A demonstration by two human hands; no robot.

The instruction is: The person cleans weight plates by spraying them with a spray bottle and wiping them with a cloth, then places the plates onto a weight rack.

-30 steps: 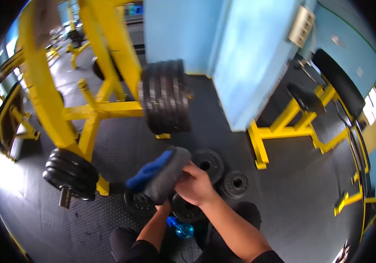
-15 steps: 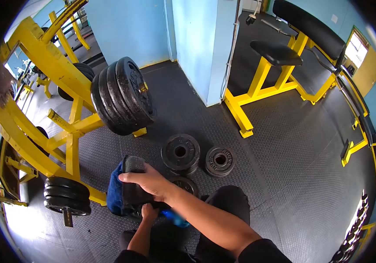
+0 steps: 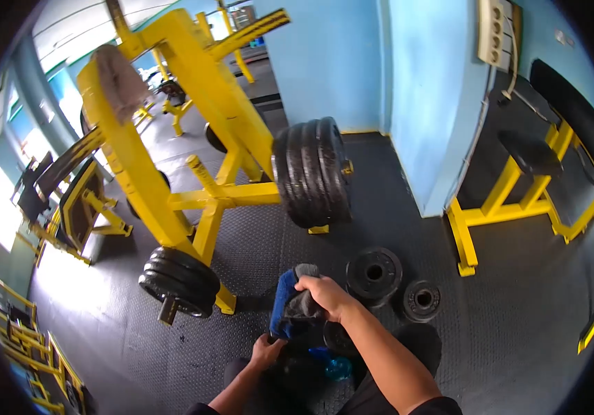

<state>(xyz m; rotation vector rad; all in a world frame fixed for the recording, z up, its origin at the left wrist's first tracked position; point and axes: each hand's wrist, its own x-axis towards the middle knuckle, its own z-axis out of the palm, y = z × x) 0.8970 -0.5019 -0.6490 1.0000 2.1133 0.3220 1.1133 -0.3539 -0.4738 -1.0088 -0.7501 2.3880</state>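
Note:
My right hand (image 3: 326,296) is closed round a grey and blue cloth (image 3: 284,299), which hangs above the floor in front of my knees. Lower and to the left, my left hand (image 3: 267,351) has its fingers curled beside the cloth's lower end, over something dark that I cannot make out. Just right of the cloth lie a black weight plate (image 3: 374,274) on top of another and a smaller plate (image 3: 422,301). A further plate (image 3: 338,337) is partly hidden under my right forearm. Near my knees is a translucent blue object (image 3: 338,368).
A yellow plate-loaded machine (image 3: 224,195) stands ahead, with black plates (image 3: 313,173) on one post, more plates (image 3: 179,280) lower left, and a brown cloth (image 3: 118,81) draped on it. A blue pillar (image 3: 425,104) and a yellow-framed bench (image 3: 504,214) are at the right.
The view has turned left, so the machine, plates and hands appear farther right. My right hand still holds the cloth, and my left hand remains low beside it.

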